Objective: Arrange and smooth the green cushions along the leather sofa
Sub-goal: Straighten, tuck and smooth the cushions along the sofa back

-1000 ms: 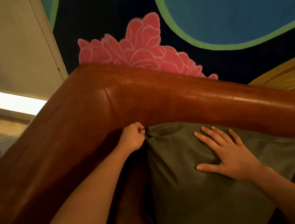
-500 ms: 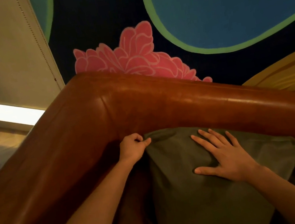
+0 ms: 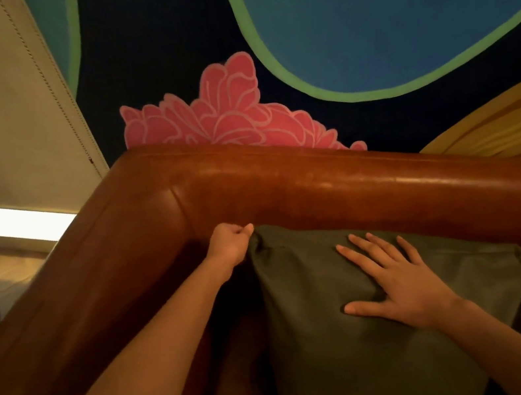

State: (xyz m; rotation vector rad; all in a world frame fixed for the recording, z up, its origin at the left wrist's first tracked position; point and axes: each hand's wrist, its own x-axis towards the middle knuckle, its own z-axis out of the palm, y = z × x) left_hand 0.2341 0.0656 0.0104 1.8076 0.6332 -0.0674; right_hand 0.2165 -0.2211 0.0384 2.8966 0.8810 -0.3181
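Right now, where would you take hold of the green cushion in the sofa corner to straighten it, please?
Probably by its top left corner, reached from the sofa arm side. The cushion leans on the sofa back, and that corner pokes free as a small bunch of cloth, which the left hand pinches. The right hand lies flat on its face to steady it.

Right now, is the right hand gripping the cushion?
No, the right hand lies flat, fingers spread, on the green cushion.
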